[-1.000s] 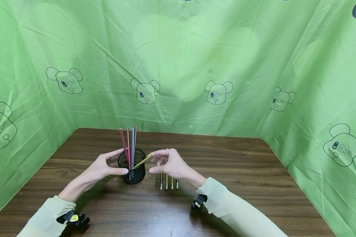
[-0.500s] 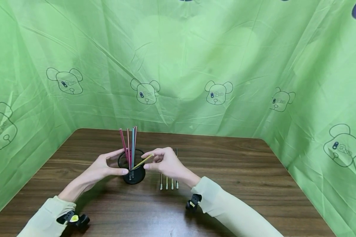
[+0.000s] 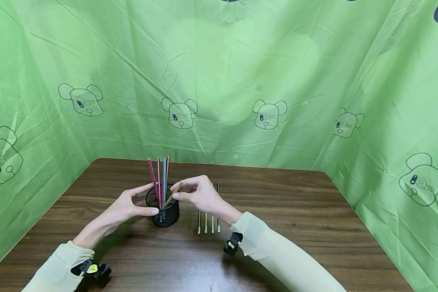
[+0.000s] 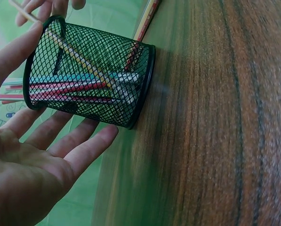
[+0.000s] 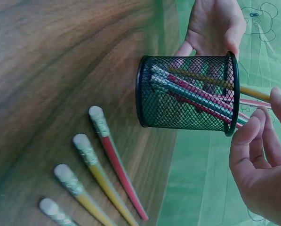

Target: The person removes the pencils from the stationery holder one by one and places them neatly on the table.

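"From my desk I've got green cloth [image 3: 222, 61] behind a wooden table [image 3: 295, 227]. Where are the hands?"

"I see the left hand [image 3: 125, 206] holding the black mesh cup [image 3: 166, 219], thumb at the rim. The cup stands on the table."

"And the right hand [image 3: 202, 196]?"

"Pinching the yellow pencil [image 5: 255, 93], which leans inside the cup beside some coloured pencils [image 3: 164, 174]."

"I spot more on the table."

"Yes, four pencils [image 5: 102, 179] in a row, near the cup, to its right in my head view."
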A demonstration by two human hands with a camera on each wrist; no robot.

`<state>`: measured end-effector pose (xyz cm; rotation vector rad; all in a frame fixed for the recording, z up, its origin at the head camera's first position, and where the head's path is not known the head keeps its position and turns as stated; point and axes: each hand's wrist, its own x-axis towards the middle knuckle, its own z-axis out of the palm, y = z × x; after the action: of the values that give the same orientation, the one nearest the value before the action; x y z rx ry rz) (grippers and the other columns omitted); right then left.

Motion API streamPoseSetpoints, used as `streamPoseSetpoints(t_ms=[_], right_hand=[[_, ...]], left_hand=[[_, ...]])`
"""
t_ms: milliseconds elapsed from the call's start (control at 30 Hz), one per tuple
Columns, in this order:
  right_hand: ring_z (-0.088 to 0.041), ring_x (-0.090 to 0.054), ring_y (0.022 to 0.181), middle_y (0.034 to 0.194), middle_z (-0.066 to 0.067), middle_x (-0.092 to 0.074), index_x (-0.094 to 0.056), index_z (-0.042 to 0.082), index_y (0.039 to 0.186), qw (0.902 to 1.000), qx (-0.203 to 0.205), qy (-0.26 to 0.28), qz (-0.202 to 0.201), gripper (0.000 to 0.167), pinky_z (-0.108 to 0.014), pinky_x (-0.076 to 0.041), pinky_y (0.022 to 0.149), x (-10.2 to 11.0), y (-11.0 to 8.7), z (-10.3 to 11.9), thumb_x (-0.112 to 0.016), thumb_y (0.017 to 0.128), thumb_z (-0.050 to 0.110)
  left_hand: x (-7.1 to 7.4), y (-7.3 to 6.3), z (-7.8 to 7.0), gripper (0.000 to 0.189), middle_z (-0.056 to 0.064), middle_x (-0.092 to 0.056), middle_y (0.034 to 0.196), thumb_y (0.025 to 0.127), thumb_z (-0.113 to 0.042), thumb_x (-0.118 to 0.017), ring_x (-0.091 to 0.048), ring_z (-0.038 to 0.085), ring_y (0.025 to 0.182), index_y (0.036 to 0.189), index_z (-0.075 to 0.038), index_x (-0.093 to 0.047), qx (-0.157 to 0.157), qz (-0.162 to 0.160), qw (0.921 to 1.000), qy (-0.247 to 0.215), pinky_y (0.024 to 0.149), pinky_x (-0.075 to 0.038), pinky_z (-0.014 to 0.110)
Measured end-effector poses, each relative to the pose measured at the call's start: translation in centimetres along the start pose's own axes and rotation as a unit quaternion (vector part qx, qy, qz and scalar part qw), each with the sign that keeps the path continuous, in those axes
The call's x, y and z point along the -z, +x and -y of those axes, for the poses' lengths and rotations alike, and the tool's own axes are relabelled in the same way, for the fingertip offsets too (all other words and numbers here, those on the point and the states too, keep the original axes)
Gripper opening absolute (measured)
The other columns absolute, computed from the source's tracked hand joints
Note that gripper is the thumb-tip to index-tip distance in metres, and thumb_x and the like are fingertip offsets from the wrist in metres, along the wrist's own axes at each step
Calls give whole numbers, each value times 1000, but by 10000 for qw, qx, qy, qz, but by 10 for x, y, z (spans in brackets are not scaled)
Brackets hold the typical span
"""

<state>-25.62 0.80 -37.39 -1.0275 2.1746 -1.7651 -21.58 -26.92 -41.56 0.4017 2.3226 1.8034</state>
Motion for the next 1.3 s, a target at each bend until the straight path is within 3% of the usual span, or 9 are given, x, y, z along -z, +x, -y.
streamPoseSetpoints(t_ms=[133, 200, 433, 567, 933, 1067, 1300], right_hand=[[-11, -73, 92, 106, -11, -79, -80, -2, 110, 9998, 175, -39, 48, 17, -25, -56, 82, -4, 7, 1, -79, 94, 3], [-14, -73, 95, 107, -12, -79, -79, -4, 111, 9997, 217, -103, 54, 18, -25, -56, 83, -6, 10, 0, -79, 94, 3], [-21, -75, 93, 100, -8, -80, -80, -3, 109, 9995, 195, -259, -17, 19, -24, -57, 79, -15, 17, -4, -81, 91, -1], [-23, -76, 89, 96, -2, -81, -82, 2, 106, 9983, 163, -545, -81, 17, -26, -57, 79, -19, 20, -3, -83, 89, 0], [-1, -71, 81, 89, 8, -79, -84, 8, 102, 9920, 32, -1228, -292, 15, -20, -54, 75, -28, 27, -1, -87, 87, 7], [2, -71, 80, 90, 6, -80, -83, 6, 105, 9930, 58, -1122, -361, 17, -20, -53, 75, -28, 28, 1, -86, 88, 5], [-6, -72, 82, 94, -2, -80, -79, 4, 116, 9954, 417, -513, -688, 27, -24, -55, 74, -15, 33, 1, -84, 90, 3]], left_hand=[[0, 1, 0, 87, 20, -53, 153, 93, -16, -82, -51, 35, 139, 165, -5, -33, 104, -65, 9998, 182, 109, -41, 43], [0, 1, 1, 86, 19, -53, 154, 93, -15, -82, -50, 35, 139, 165, -6, -34, 128, -67, 9997, 203, 110, -39, 46], [0, 2, 1, 86, 19, -58, 148, 92, -15, -83, -52, 31, 138, 164, -6, -37, 10, -14, 10000, 25, 99, -45, 23], [0, 2, 2, 87, 19, -59, 148, 91, -15, -84, -54, 29, 136, 163, -5, -37, -66, 4, 10000, -11, 99, -47, 23], [0, 2, 2, 85, 18, -58, 149, 92, -15, -83, -55, 24, 135, 163, -7, -38, -69, 3, 10000, 49, 99, -46, 23], [0, 2, 3, 84, 17, -58, 149, 92, -15, -84, -53, 26, 137, 163, -7, -39, -65, -53, 9999, 94, 100, -45, 22], [-1, 0, 1, 87, 21, -54, 152, 92, -16, -84, -49, 35, 139, 163, -5, -36, -39, -71, 9999, 93, 99, -44, 23]])
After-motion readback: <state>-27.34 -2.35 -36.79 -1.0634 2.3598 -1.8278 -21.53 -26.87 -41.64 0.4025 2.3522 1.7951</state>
